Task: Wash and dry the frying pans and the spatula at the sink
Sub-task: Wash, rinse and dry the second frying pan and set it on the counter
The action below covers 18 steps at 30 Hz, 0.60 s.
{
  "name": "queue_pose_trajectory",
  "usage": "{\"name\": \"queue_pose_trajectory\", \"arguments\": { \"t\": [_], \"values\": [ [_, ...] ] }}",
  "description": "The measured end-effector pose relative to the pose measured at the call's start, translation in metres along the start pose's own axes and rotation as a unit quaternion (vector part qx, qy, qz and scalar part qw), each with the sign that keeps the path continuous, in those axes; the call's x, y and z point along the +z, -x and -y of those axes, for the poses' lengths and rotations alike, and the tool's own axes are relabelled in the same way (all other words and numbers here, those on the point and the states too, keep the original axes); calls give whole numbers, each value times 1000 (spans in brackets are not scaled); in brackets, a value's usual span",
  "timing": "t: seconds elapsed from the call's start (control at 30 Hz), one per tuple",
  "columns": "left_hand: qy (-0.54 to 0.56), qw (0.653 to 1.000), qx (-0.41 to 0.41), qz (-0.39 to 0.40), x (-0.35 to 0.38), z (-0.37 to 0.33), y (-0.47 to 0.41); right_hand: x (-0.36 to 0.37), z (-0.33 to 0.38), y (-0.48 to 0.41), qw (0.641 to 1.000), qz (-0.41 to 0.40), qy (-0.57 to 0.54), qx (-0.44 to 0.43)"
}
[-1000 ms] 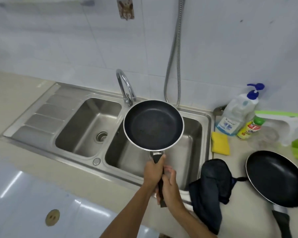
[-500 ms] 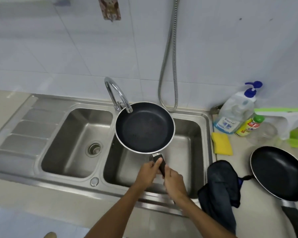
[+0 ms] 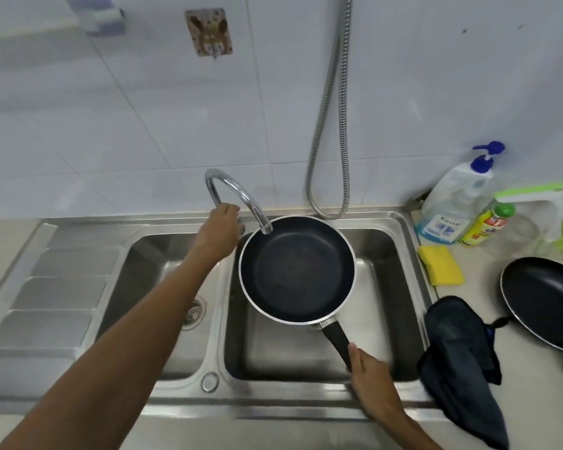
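A black frying pan (image 3: 298, 271) with a silver rim hangs level over the right basin of the steel sink (image 3: 400, 222), its far edge under the spout of the curved tap (image 3: 241, 193). My right hand (image 3: 369, 378) grips the end of its black handle. My left hand (image 3: 220, 232) reaches to the base of the tap, fingers curled around it; the exact contact is hidden. A second, larger black frying pan (image 3: 546, 303) lies on the counter at the right. No spatula is in view. No water runs.
A dark blue cloth (image 3: 462, 358) drapes over the sink's right edge. A yellow sponge (image 3: 441, 264), a pump soap bottle (image 3: 452, 203) and a yellow bottle (image 3: 485, 225) stand behind it. A metal hose (image 3: 329, 125) hangs down the tiled wall. The left basin holds a drain (image 3: 194, 313).
My left hand let go of the pan handle and reached up to the tap base. The pan shifted under the spout, held by my right hand alone.
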<state>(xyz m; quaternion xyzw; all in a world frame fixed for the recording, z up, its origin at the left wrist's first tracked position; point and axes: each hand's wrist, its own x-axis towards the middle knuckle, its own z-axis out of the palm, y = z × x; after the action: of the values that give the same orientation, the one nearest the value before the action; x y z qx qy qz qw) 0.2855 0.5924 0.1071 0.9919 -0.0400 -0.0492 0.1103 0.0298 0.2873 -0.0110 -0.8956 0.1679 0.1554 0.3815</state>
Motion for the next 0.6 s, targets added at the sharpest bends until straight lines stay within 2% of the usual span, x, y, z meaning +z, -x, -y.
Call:
{"name": "queue_pose_trajectory", "arguments": {
  "t": [0.07, 0.2, 0.37, 0.6],
  "values": [
    [-52, 998, 28, 14, 5, -9, -19, 3, 4, 5, 1000, -6, -4, 10],
    [-101, 994, 23, 45, 21, 2, -26, 6, 7, 9, 1000, -14, 4, 19],
    [-58, 998, 29, -19, 21, 13, 3, 8, 17, 11, 1000, -21, 13, 16],
    [-24, 998, 52, -30, 33, 28, 32, 11, 25, 11, 999, -13, -2, 32]
  ]
}}
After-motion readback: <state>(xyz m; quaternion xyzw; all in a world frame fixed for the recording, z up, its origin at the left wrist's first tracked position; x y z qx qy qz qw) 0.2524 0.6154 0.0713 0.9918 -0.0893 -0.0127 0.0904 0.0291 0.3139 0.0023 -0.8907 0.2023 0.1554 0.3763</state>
